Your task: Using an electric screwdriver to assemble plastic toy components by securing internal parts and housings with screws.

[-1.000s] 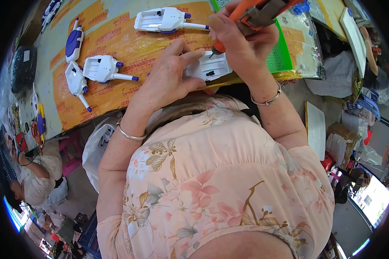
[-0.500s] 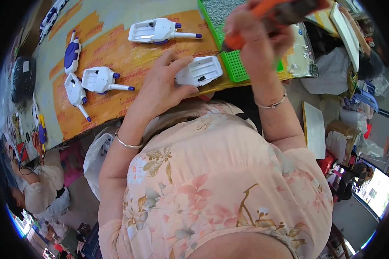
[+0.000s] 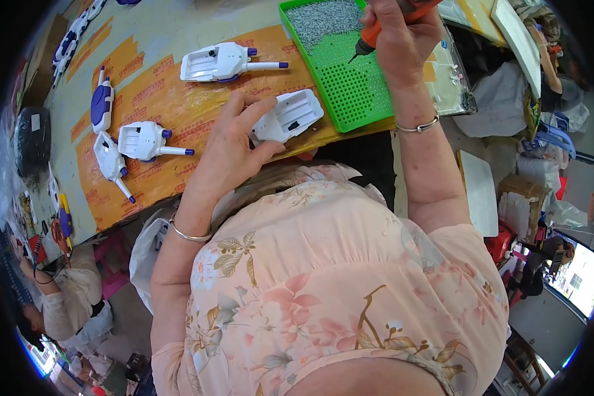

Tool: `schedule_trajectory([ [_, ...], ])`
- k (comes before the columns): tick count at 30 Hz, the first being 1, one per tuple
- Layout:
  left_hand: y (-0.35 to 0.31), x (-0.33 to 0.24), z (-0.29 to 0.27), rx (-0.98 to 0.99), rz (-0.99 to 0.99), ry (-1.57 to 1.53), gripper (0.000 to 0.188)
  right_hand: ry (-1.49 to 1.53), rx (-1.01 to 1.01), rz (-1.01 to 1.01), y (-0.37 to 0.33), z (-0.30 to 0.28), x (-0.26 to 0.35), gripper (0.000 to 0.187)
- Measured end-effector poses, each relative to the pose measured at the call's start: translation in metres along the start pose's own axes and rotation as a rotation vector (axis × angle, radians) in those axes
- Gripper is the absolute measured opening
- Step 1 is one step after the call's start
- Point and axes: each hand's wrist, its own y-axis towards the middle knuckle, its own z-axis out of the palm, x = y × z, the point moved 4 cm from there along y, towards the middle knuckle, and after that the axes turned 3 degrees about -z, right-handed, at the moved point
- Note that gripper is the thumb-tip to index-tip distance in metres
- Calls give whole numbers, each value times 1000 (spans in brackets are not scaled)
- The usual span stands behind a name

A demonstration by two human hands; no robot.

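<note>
My left hand [image 3: 226, 145] grips the left end of a white plastic housing [image 3: 296, 111] between thumb and fingers, near the table's front edge. The housing lies with its open hollow facing up, and a small black part shows inside. My right hand [image 3: 408, 51] is wrapped round an orange-and-black power screwdriver [image 3: 371, 36], partly cut off by the upper edge. Its thin bit points down and left over a green perforated tray [image 3: 343, 99]. Small silvery screws [image 3: 323, 21] fill the tray's far part.
Several white-and-purple toy-like units with stick ends, including one upper unit [image 3: 221, 63] and one left unit [image 3: 144, 142], lie on the tape-covered table [image 3: 162, 72]. A black wrapped bundle [image 3: 33, 142] sits at the far left. Another person [image 3: 69, 297] works at the lower left.
The screwdriver has moved away from the housing's right end to over the tray, and my right hand with it. My left hand still holds the housing. The whole view has shifted slightly.
</note>
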Motion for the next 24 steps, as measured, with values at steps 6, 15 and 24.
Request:
schedule_trajectory([
  [6,-1,1,1,-14,-11,-17,68,-161,-45,125,-4,3,-1,22],
  [15,-2,0,2,-53,54,48,64,-70,0,74,-5,5,1,22],
  [24,1,-3,3,-53,32,86,63,26,32,115,-8,7,-1,18],
])
